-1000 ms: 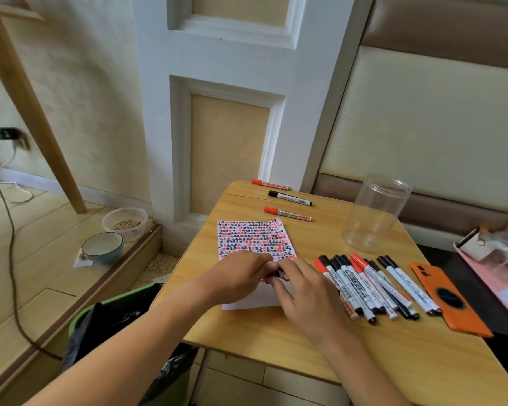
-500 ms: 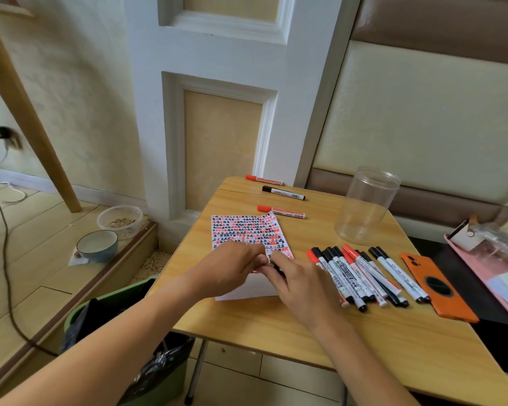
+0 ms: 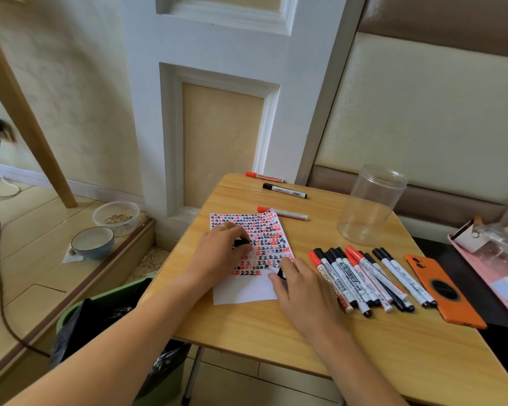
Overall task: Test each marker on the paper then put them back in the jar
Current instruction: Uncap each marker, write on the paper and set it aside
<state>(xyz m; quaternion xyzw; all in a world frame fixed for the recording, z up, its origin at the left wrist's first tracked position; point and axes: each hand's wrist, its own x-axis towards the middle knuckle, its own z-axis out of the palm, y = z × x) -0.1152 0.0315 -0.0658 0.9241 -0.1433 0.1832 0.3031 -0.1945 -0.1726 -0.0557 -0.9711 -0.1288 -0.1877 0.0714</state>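
Your left hand [image 3: 222, 250] pinches what looks like the black cap [image 3: 241, 242]; your right hand [image 3: 301, 291] grips the uncapped black marker [image 3: 278, 271] over the scribble-covered white paper [image 3: 247, 291]. Stroke lightly on blank paper; the empty clear plastic jar [image 3: 370, 205] waits at two o'clock.

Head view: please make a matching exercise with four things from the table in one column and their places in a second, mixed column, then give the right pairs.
Things:
1. jar
2. orange phone
3. paper
4. black cap

Places:
A. in the left hand
B. under both hands, in the middle of the table
C. upright and empty, behind the row of markers
D. flat, just right of the row of markers

Pairs: 1-C, 2-D, 3-B, 4-A
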